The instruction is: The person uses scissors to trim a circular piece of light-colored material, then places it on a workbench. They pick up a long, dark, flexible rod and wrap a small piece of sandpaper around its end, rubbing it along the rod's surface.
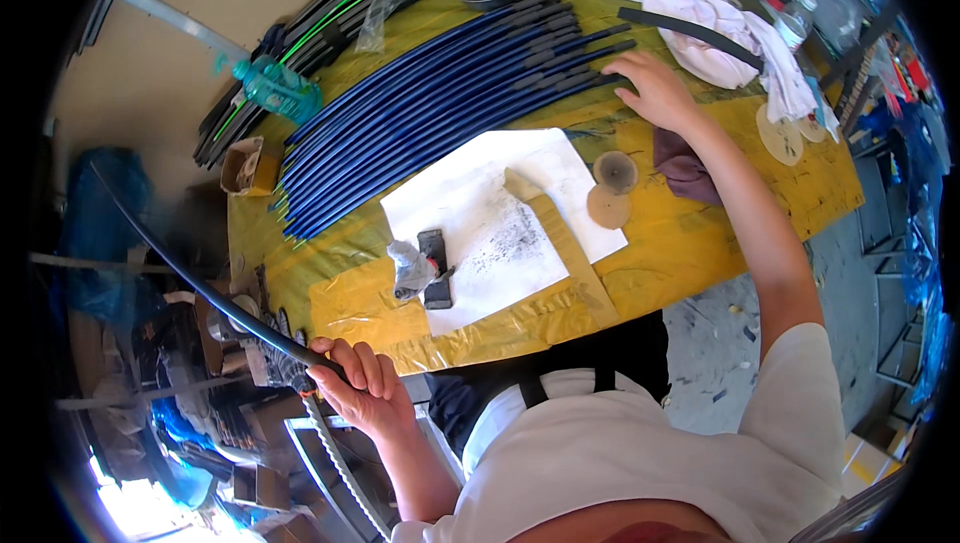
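Observation:
My left hand (362, 385) is closed round the black end of a long, thin dark-blue rod (215, 295), which slants up and away to the left, off the table. A row of several similar blue rods (420, 108) with dark grey-black handle ends lies side by side across the table. At the right-hand ends of that row is my right hand (655, 88), thumb and fingers apart around the black tip of the nearest rod. Whether the fingers press on that tip is hard to see.
Yellow sheeting covers the table (690, 253). White paper (470, 193) with black dust carries a phone (436, 268), a grey-white wrapped item (410, 269) and tape. Round discs (612, 188), a purple-brown cloth (685, 165), a pink cloth (690, 18) and a teal bottle (275, 88) lie around.

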